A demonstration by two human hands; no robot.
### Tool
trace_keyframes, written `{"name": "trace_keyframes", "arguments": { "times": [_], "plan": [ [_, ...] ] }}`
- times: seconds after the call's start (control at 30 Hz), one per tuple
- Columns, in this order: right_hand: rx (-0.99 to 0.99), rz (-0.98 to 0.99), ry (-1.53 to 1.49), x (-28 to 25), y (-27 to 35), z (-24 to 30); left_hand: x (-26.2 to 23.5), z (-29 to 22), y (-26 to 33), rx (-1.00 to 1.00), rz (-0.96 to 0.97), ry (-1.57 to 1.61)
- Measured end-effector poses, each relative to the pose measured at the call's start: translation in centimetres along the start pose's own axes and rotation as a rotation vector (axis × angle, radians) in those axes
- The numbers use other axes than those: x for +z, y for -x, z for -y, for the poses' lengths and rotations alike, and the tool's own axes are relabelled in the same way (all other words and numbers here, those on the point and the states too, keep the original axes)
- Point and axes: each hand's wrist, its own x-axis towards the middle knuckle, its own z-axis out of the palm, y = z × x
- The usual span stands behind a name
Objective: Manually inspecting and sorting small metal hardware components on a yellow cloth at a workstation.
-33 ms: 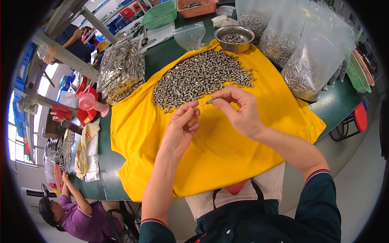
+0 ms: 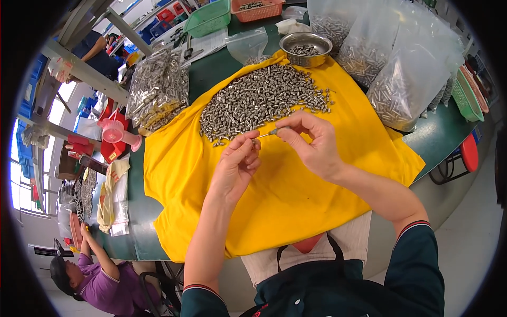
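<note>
Over the near edge of a heap of small shiny metal cylinders [image 2: 259,98], my two hands are close together. My left hand [image 2: 236,165] is closed, pinching a small metal piece [image 2: 256,142] between thumb and fingertips; the fingers hide most of it. Between thumb and forefinger, my right hand [image 2: 312,145] holds a small thin-shafted screwdriver [image 2: 272,132], its tip pointing left at that piece. Whether the tip touches it I cannot tell. Under the heap a yellow cloth [image 2: 296,211] lies spread on the green table.
A metal bowl [image 2: 288,55] holding metal parts stands behind the heap. Clear bags of parts [image 2: 393,98] crowd the right; another bag [image 2: 158,90] lies left. Green basket [image 2: 208,22] and pink tray [image 2: 256,15] sit behind. A pink fan [image 2: 113,131] and a person in purple [image 2: 113,288] are leftward.
</note>
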Motion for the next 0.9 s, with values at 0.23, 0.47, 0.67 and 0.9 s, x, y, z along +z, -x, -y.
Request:
{"name": "trace_keyframes", "arguments": {
  "times": [0.23,0.47,0.67,0.9],
  "plan": [
    [0.016,0.046,0.006,0.23,0.03,0.09,-0.49,0.03,0.08,0.013,0.025,-0.033],
    [0.001,0.059,0.050,0.18,0.13,0.32,-0.13,0.03,0.26,0.039,0.008,-0.108],
    [-0.010,0.063,0.042,0.41,0.29,0.24,-0.73,0.32,0.17,0.058,0.004,-0.118],
    [-0.004,0.067,0.019,0.54,0.36,0.25,-0.71,0.32,0.13,0.067,-0.018,-0.122]
  ]
}}
